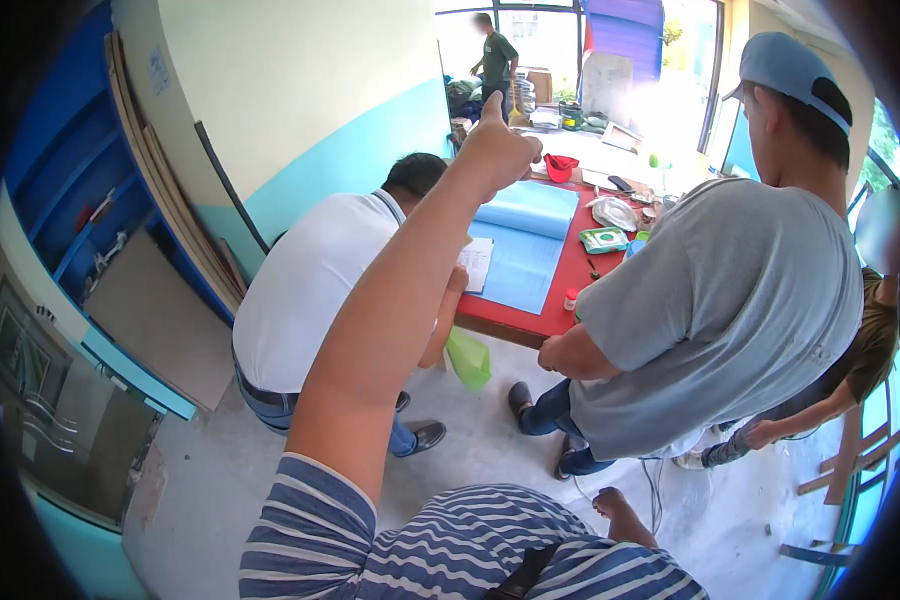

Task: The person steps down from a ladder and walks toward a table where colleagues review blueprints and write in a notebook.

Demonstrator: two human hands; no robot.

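My left hand (500, 148) is raised on an outstretched arm, over the far side of the red table (500, 317) in the picture. Its index finger stretches away from me, the other fingers are partly folded, and nothing is in it. Lower down, my right hand (610, 503) shows small beside my striped shirt; its finger shape is unclear. Blue sheeting (530, 250) covers part of the table, with white papers (477, 264) on its left side. A red cap (561, 168) and a green-and-white packet (604, 240) lie behind and to the right.
A person in white (320, 270) bends over the table at left. Another in a grey shirt (730, 300) stands at right, with a further person (860, 345) behind. A person in dark green (495, 55) is near the windows. Blue shelves (70, 200) line the left wall.
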